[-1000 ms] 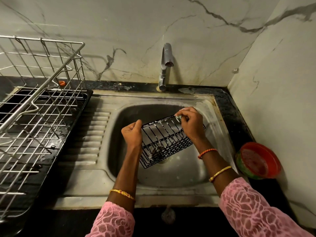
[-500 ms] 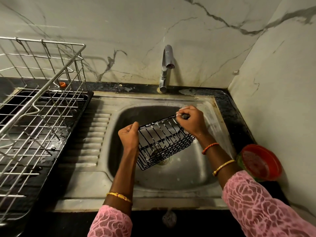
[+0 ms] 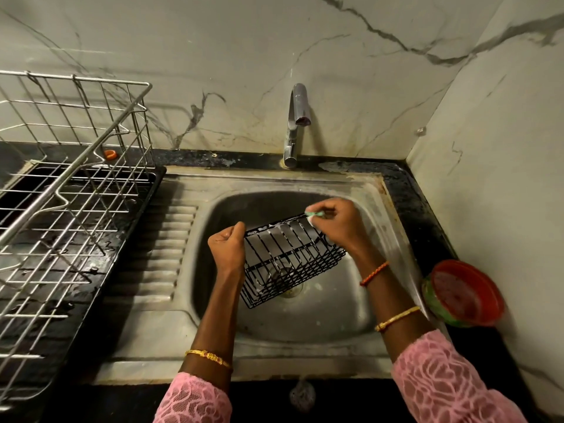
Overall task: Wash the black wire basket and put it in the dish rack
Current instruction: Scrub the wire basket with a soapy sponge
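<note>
Sliding along the top rim, the right hand [image 3: 332,225] now shows a pale green scrubber [image 3: 312,215] pinched in its fingers.
Left hand [image 3: 227,250] clenched round the black wire basket [image 3: 290,261], tilted over the steel sink [image 3: 351,306].

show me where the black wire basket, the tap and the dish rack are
black wire basket [image 3: 287,264], head view, on its wire side.
tap [image 3: 297,117], head view, on the spout.
dish rack [image 3: 91,190], head view, on its wire floor.

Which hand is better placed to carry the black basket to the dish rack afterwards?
Probably the left hand: it already grips the black wire basket on the dish rack side, while the right hand pinches a scrubber.
</note>
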